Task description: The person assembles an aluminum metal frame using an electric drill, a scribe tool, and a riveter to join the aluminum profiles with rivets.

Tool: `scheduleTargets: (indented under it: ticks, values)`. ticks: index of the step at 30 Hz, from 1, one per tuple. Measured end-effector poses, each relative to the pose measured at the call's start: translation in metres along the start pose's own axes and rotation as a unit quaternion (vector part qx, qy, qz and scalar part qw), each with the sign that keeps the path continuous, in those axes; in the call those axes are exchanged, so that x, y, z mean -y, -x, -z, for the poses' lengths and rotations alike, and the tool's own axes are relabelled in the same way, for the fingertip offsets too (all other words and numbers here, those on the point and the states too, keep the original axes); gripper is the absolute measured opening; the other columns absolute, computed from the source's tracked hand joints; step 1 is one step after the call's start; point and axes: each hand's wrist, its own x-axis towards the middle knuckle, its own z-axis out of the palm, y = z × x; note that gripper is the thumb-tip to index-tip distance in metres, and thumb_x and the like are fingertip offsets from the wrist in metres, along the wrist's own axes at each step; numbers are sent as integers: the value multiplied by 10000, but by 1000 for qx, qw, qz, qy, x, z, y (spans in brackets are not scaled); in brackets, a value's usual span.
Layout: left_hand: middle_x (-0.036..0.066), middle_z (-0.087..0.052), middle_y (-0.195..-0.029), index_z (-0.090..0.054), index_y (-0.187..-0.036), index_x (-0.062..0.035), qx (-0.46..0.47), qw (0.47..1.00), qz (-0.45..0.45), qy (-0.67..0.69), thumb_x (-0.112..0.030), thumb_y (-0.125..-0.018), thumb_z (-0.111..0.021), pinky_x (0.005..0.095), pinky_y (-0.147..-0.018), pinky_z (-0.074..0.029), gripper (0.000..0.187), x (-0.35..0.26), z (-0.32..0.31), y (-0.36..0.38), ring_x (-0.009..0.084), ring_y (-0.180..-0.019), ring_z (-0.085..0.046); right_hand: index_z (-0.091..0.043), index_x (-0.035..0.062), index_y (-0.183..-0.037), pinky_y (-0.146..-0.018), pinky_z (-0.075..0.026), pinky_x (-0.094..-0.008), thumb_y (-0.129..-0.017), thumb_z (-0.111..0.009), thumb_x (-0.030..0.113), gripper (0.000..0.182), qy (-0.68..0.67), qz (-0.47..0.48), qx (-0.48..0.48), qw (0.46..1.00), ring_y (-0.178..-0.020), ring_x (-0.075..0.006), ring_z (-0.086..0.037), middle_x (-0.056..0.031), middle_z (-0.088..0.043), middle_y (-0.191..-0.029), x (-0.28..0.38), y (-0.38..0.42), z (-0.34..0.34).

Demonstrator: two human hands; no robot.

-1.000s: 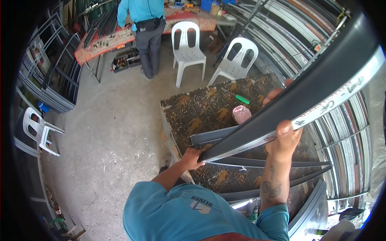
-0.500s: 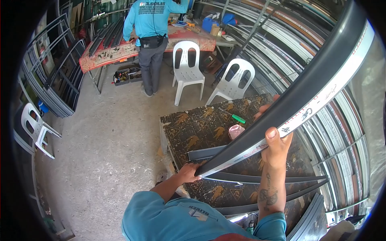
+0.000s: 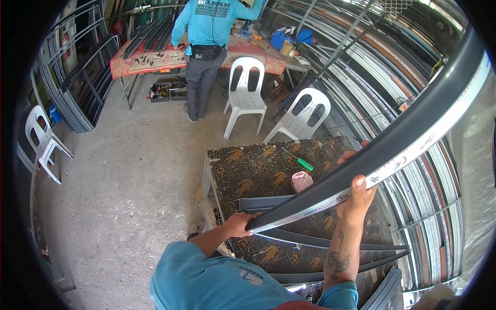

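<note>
My left hand (image 3: 237,225) is closed around the near end of a long dark grey metal profile (image 3: 382,149). White printed film with handwritten marks runs along one side of it. Farther along, my right hand (image 3: 357,199) grips the same profile, thumb on the film and fingertips showing beyond the far edge. The profile slants up to the right, raised over a dark work table (image 3: 219,178). Beneath it lie a short grey profile piece (image 3: 261,203) and other long dark profiles (image 3: 330,241). A green-handled screwdriver (image 3: 305,164) and a crumpled pink item (image 3: 301,181) rest beyond it.
Two white chairs (image 3: 247,98) stand past the table, another chair (image 3: 44,139) at far left. A co-worker (image 3: 209,31) stands at a red-covered bench (image 3: 142,64). Racks of long profiles (image 3: 356,62) line the right; metal frames (image 3: 72,67) lean at left.
My view has shifted slightly, so the room appears moved in the frame. Both hands keep their hold on the profile, which stays at nearly the same slant.
</note>
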Motion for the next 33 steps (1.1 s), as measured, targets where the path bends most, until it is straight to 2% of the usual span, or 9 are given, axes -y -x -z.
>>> scheduleTargets:
  ticks: [11,13,14,16,20,23,27,31,33]
  values:
    - [152,-625,-1058,-541,-1256,-40,-23,1000,-8,16,-392,-713,-766,412,-910,-440,686,9,-19,5,317,-1009,-577,-286,-13,-1416,-822,-515,-314,-753,-775,460,949,30,-21,43,998,-988,-203,-598,-143,-571,-1098,0,19,-1]
    - [137,-644,-1002,-551,-1240,-62,-57,998,-32,-4,-352,-700,-776,424,-884,-459,652,12,-21,4,325,-980,-594,-365,-23,-1382,-870,-483,-322,-805,-781,224,754,-6,-24,81,996,-1009,-175,-575,-138,-580,-1148,0,24,1]
    - [137,-644,-1002,-551,-1240,-62,-57,998,-34,-2,-352,-700,-776,424,-884,-459,652,13,-21,6,325,-980,-594,-365,-23,-1382,-870,-483,-322,-805,-781,224,754,-2,-23,81,996,-1009,-175,-575,-138,-580,-1148,2,28,3]
    - [133,-647,-993,-558,-1239,-70,-44,999,-8,16,-360,-688,-785,430,-874,-463,662,7,-8,17,329,-966,-596,-427,-36,-1325,-900,-467,-326,-803,-781,143,656,27,-83,115,990,-1043,-179,-570,-129,-585,-1164,7,37,7]
    - [146,-644,-987,-558,-1247,-79,-58,998,8,25,-382,-670,-796,444,-875,-460,694,15,-6,33,337,-977,-597,-466,-53,-1264,-939,-441,-337,-795,-786,115,592,100,-91,147,980,-1044,-179,-574,-122,-603,-1155,1,56,12]
    - [160,-631,-997,-540,-1261,-70,-20,999,18,18,-478,-675,-775,427,-892,-458,752,22,-7,32,337,-975,-592,-453,-37,-1290,-887,-477,-330,-772,-798,134,645,268,-14,206,941,-1000,-241,-616,-165,-609,-1140,-10,70,23]
    - [170,-632,-991,-541,-1254,-74,-18,999,38,14,-476,-673,-779,431,-886,-460,745,14,0,34,347,-979,-593,-435,-19,-1343,-829,-511,-340,-755,-807,142,715,279,-20,227,933,-986,-273,-628,-192,-607,-1143,-23,104,43]
    - [176,-632,-996,-542,-1252,-83,-23,999,34,11,-474,-661,-789,432,-896,-454,751,20,-9,33,349,-991,-591,-448,15,-1377,-805,-533,-351,-754,-801,133,726,266,-154,220,926,-994,-258,-638,-204,-614,-1161,-51,172,100]
    - [170,-634,-1001,-543,-1240,-96,-15,999,36,15,-455,-654,-799,443,-886,-454,734,22,-10,31,356,-987,-594,-468,5,-1356,-807,-533,-335,-768,-784,126,679,263,-310,92,909,-1007,-250,-638,-194,-623,-1143,-64,220,131]
